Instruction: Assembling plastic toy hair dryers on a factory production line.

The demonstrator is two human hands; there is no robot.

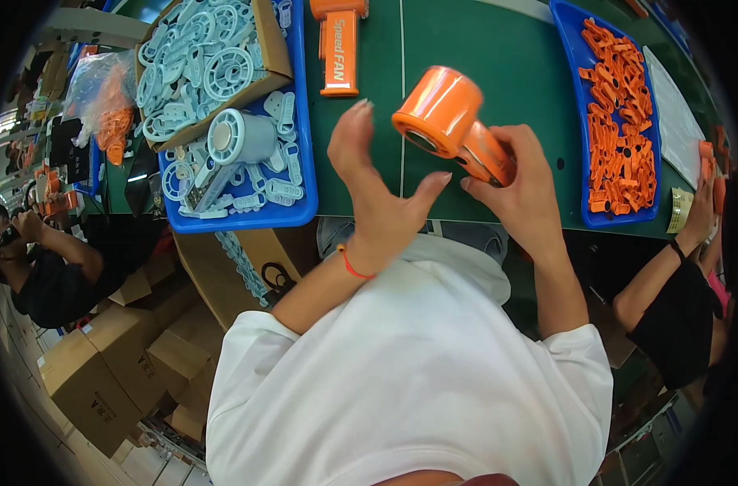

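Holding the orange gadget [454, 121] by its handle [487, 154], the right hand [528, 188] has fingers and thumb curled round it; the drum-shaped head [438, 99] pokes up and left of that grip; left hand [383, 204] hangs just left of it, thumb and fingers spread wide, nothing in them; a second orange unit [339, 55] lies farther up-left; well left of the grip sits a blue tray [243, 221] of pale blue parts [284, 190]; off to its right, another tray [569, 36] of orange parts [624, 121]

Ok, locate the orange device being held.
In the head view's upper half, the orange device is just right of centre, its handle in the right hand, left hand nearby.
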